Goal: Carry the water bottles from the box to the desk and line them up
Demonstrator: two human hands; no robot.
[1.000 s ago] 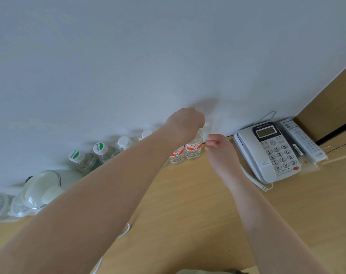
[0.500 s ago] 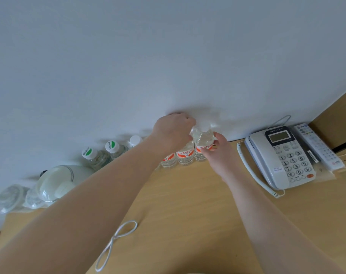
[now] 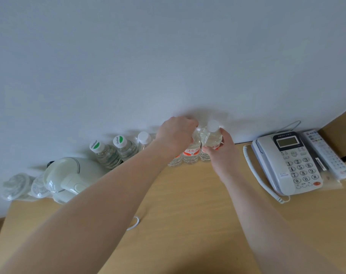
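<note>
Several clear water bottles stand in a row against the white wall at the back of the wooden desk [image 3: 188, 204]. My right hand [image 3: 220, 147] grips the rightmost bottle [image 3: 210, 135], which has a white cap and a red label. My left hand [image 3: 176, 133] curls over the top of the bottle beside it [image 3: 192, 155], hiding its cap. Further left stand a white-capped bottle [image 3: 143, 138] and two bottles with green-marked caps [image 3: 107, 153] [image 3: 124, 146]. The box is out of view.
A white kettle [image 3: 69, 177] and two wrapped glasses [image 3: 17, 186] sit at the back left. A grey desk phone [image 3: 290, 163] and a white remote [image 3: 326, 153] lie at the right. A white cord loop [image 3: 134, 224] lies on the desk under my left arm.
My right hand reached in from beside the row and closed around the rightmost bottle. My left hand stayed on top of the neighbouring bottle. The view shifted, with the phone now further right.
</note>
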